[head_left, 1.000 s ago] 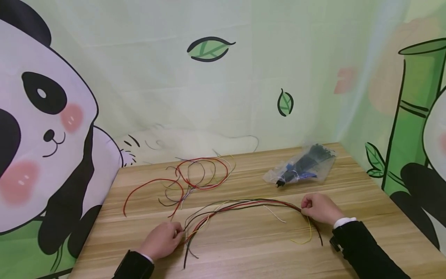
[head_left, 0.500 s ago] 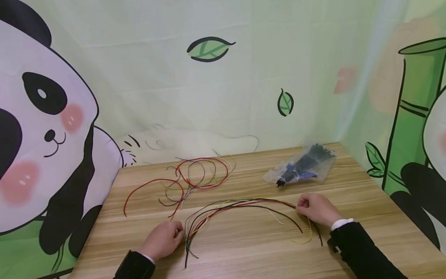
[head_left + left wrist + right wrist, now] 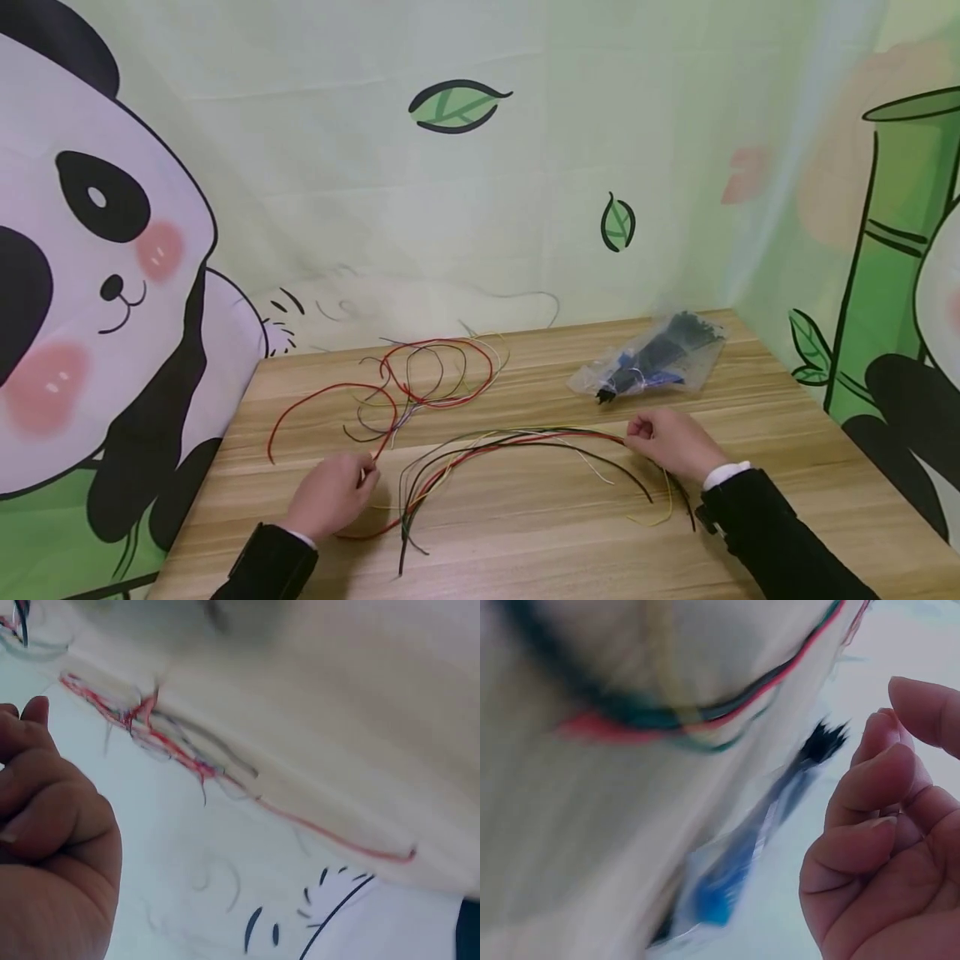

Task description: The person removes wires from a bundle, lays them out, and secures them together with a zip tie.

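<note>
A bundle of long thin wires (image 3: 517, 442), in black, red, yellow and green, lies bowed across the table in the head view. My left hand (image 3: 330, 496) hovers above its left end, fingers loosely curled and no wire visible in them. One red wire runs out beneath this hand. My right hand (image 3: 678, 446) hangs over the bundle's right end, thumb and forefinger close together. In the right wrist view, the bundle (image 3: 780, 671) lies apart from the right hand (image 3: 885, 825), and nothing shows between the fingers. The left wrist view crops the left fingertips.
Behind the left hand lies a loose tangle of red, yellow and dark wires (image 3: 438, 375). A clear plastic bag (image 3: 660, 358) with black and blue contents rests at the back right. The wooden table (image 3: 540, 533) meets a printed panda curtain (image 3: 540, 208).
A black wire has dropped from the right hand and lies lower. My right hand has drifted left; my left hand has moved up and left, away from the bundle's end.
</note>
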Demonstrator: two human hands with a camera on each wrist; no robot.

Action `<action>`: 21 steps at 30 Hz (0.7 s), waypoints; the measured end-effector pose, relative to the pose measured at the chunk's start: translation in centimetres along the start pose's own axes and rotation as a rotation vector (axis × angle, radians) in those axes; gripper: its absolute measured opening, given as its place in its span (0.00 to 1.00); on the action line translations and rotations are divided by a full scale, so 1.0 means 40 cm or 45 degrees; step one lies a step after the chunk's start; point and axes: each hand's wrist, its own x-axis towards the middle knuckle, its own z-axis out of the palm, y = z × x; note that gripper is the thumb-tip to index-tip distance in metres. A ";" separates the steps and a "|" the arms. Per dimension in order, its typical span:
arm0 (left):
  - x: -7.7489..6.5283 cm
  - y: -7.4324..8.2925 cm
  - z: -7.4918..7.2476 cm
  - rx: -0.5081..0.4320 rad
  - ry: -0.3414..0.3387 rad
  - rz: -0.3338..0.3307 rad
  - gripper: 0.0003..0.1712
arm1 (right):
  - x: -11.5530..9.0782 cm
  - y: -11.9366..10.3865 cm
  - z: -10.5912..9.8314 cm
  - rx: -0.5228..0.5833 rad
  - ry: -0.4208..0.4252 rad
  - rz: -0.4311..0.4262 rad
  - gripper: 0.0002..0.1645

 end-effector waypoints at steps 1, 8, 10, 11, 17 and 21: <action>0.009 0.000 -0.009 0.006 0.011 -0.003 0.05 | 0.009 -0.013 0.002 -0.009 0.003 -0.023 0.05; 0.108 0.041 -0.037 0.087 0.013 0.113 0.06 | 0.111 -0.141 0.053 -0.076 -0.041 -0.237 0.06; 0.148 0.063 -0.033 0.121 0.021 0.190 0.05 | 0.148 -0.183 0.077 -0.115 -0.069 -0.271 0.07; 0.169 0.073 -0.029 0.139 0.034 0.234 0.05 | 0.168 -0.202 0.090 -0.148 -0.083 -0.286 0.07; 0.285 0.118 0.021 0.272 0.033 0.356 0.05 | 0.283 -0.301 0.174 -0.339 -0.125 -0.417 0.03; 0.333 0.127 0.059 0.356 0.012 0.335 0.05 | 0.337 -0.340 0.218 -0.411 -0.099 -0.433 0.09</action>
